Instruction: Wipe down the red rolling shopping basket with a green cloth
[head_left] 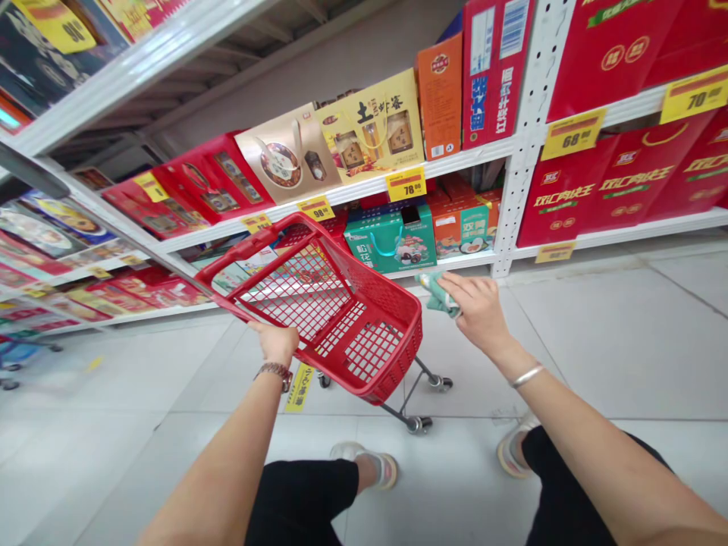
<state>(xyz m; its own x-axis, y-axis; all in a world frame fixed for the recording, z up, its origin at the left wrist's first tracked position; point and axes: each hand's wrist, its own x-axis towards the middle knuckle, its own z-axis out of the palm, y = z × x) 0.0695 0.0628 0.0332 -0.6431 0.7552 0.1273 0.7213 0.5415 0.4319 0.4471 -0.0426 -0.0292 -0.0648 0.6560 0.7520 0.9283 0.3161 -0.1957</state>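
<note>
A small red plastic shopping cart (410, 327) with a mesh basket stands tilted across the view on its wheels. My left hand (276, 343) is closed on the near side rim of its basket, a watch on the wrist. The part of the basket in view holds nothing. To the right of the cart, my right hand (476, 307) pinches a crumpled green and white cloth (439, 294) in the air, apart from the basket. A silver bangle circles that wrist.
White metal shelves (364, 184) with gift boxes and yellow price tags run behind the cart. Red boxes (563, 195) fill the right-hand bay. A yellow floor sticker (299, 388) lies beside the cart. My feet stand on pale tiles. Another wheeled item's blue frame shows at far left.
</note>
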